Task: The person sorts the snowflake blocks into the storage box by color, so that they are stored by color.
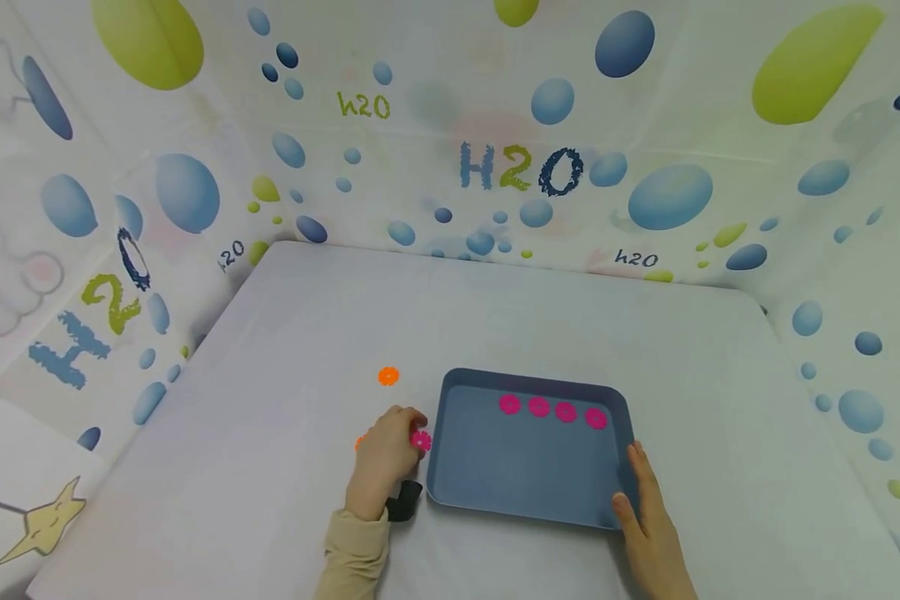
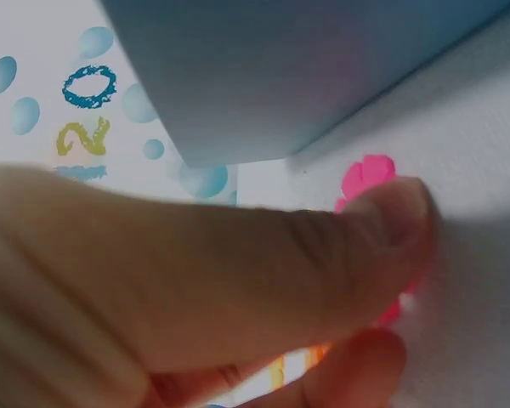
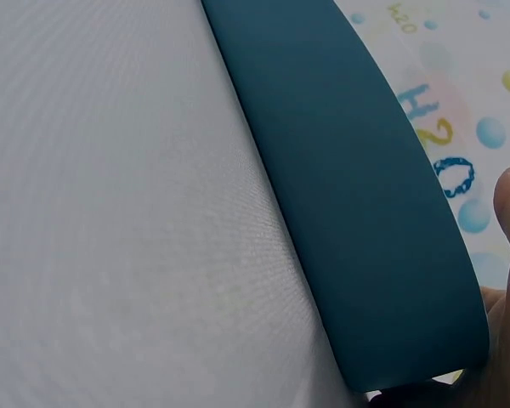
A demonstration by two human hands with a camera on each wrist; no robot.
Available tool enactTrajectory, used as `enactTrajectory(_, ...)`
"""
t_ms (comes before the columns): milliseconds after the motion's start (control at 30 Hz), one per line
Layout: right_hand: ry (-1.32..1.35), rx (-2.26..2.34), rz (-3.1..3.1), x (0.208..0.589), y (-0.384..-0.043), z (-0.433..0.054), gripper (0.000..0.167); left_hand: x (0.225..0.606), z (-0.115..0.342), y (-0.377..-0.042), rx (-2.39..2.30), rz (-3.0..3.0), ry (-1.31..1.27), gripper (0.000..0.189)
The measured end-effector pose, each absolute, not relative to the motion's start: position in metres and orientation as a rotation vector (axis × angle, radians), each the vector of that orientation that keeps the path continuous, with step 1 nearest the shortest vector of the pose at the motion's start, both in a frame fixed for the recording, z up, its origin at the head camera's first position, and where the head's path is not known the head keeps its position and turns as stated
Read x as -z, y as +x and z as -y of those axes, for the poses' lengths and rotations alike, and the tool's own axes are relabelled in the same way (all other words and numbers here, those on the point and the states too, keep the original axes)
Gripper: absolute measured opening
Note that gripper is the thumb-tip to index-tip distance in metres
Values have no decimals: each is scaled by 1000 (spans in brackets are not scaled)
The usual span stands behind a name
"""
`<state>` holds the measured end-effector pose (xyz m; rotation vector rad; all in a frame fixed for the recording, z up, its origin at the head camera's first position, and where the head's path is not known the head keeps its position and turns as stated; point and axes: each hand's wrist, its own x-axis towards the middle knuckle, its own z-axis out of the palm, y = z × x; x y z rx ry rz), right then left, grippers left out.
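My left hand (image 1: 387, 450) pinches a pink flower-shaped disc (image 1: 421, 440) between thumb and finger, just outside the left wall of a blue-grey tray (image 1: 525, 475). In the left wrist view the thumb covers much of this pink disc (image 2: 370, 174), close to the tray's wall (image 2: 238, 85). Along the far side inside the tray lies a row of several pink flower discs (image 1: 539, 407). Fairly straight fingers of my right hand (image 1: 651, 525) touch the tray's right edge, the thumb lying over the rim. The right wrist view has the tray's outer wall (image 3: 348, 195) and part of that hand.
An orange flower disc (image 1: 388, 377) lies on the white table (image 1: 285, 400) beyond my left hand. Another orange disc (image 1: 359, 442) is mostly hidden behind that hand. Patterned cloth walls (image 1: 450, 108) with blue and green spots stand behind and on both sides.
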<state>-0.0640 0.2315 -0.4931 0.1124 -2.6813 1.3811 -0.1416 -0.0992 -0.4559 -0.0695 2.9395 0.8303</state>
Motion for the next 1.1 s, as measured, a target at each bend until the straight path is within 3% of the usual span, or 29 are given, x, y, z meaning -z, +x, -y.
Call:
enactTrajectory(633, 94, -1379, 2690, 491, -64, -230, 63, 447, 113, -138, -919, -2920, -229, 10)
enactTrajectory(867, 99, -1386, 2691, 490, -64, -231, 64, 434, 108, -154, -1058, -2950, -317, 21)
enactTrajectory(1100, 107, -1389, 2681, 491, -64, -232, 64, 413, 71, -174, -1357, -2921, -320, 22)
